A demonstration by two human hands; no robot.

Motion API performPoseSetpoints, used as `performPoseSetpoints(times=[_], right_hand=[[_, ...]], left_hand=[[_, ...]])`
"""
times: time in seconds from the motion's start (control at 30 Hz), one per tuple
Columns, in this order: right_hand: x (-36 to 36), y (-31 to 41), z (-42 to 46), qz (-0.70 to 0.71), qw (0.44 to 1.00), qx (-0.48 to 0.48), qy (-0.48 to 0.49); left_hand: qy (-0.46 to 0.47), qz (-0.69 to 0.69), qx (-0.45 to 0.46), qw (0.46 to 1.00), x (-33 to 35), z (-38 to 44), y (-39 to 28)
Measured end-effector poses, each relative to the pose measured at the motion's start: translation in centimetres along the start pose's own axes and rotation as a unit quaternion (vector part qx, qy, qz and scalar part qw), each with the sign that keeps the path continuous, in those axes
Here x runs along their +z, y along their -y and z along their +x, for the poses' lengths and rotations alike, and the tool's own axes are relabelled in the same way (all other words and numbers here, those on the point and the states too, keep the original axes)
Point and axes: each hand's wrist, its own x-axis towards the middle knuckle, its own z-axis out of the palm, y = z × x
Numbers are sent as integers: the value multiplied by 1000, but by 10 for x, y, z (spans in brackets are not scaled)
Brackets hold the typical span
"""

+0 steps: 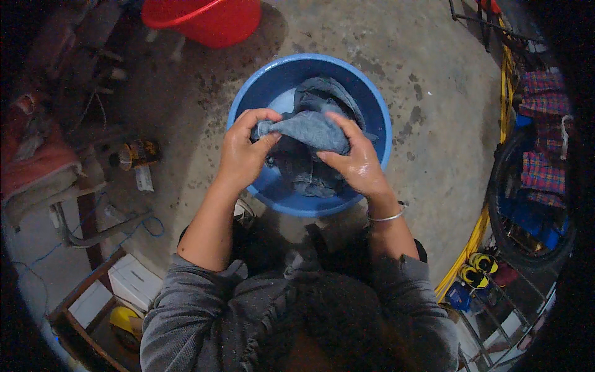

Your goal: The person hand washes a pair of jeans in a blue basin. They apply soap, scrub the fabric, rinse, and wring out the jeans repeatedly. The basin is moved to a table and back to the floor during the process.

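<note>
Both hands are over a round blue plastic tub [388,135] on the floor, holding part of a wet-looking blue-grey denim garment [307,129]. My left hand [244,144] pinches the garment's narrow end, by a seam or hem, between thumb and fingers. My right hand [355,156], with a silvery bangle on its wrist, grips the bunched wider part. More dark denim cloth [320,174] lies crumpled in the tub below and behind the hands; whether it is all one garment cannot be told.
Beyond the tub at the upper left stands a red plastic basin [218,23]. The concrete floor [441,139] has dark wet spots. Yellow cable or hose [481,228] runs down the right side, beside a black tyre [495,186]. A wooden crate with boxes [135,281] is at lower left.
</note>
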Motion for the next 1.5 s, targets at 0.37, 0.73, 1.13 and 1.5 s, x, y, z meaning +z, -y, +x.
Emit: performPoseSetpoints(times=[0.37,0.73,1.13,1.5], right_hand=[[24,4,3,477,859,119,-145],[57,-60,16,428,836,292,-180],[89,-45,0,522,784,293,-165],[85,-35,-3,542,789,254,-137]], left_hand=[[-115,-425,-110,891,23,12,3],[-86,240,304,918,96,-31,6],[-176,168,53,969,80,9,31],[-87,77,67,991,67,8,24]])
